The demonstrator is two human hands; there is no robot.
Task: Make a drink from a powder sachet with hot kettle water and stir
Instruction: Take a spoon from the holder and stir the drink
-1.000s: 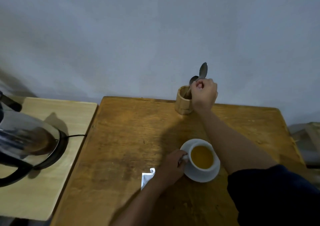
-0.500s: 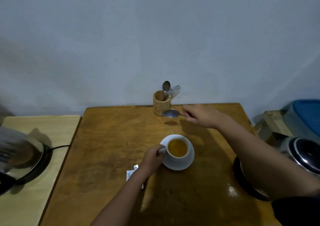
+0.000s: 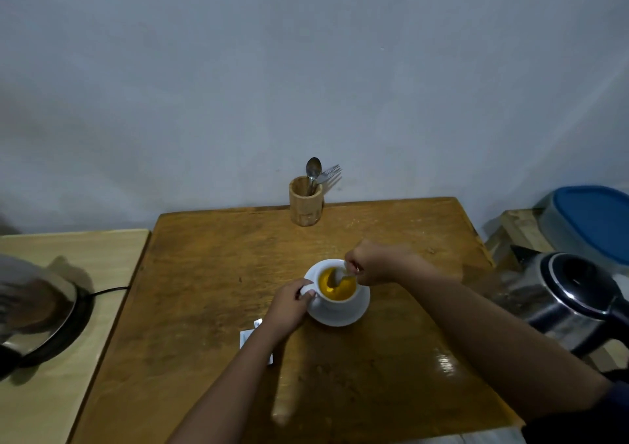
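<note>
A white cup [image 3: 340,302] of orange drink stands on a white saucer [image 3: 343,316] in the middle of the brown table [image 3: 211,273]. My left hand [image 3: 289,304] pinches the cup's handle. My right hand [image 3: 377,261] is just right of the rim and holds a metal spoon [image 3: 340,275] whose bowl dips into the liquid. A torn white sachet [image 3: 248,336] lies on the table, partly hidden under my left forearm. A steel kettle [image 3: 571,297] sits at the right edge.
A wooden holder [image 3: 305,202] with a spoon and forks stands at the table's far edge by the wall. A kettle base with a cord [image 3: 58,321] rests on the pale side table at the left. A blue-lidded container [image 3: 592,219] is at the far right.
My right hand drew a spoon from the holder, carried it toward me and lowered it into the cup. My left hand stayed on the handle. The camera view shifted right.
</note>
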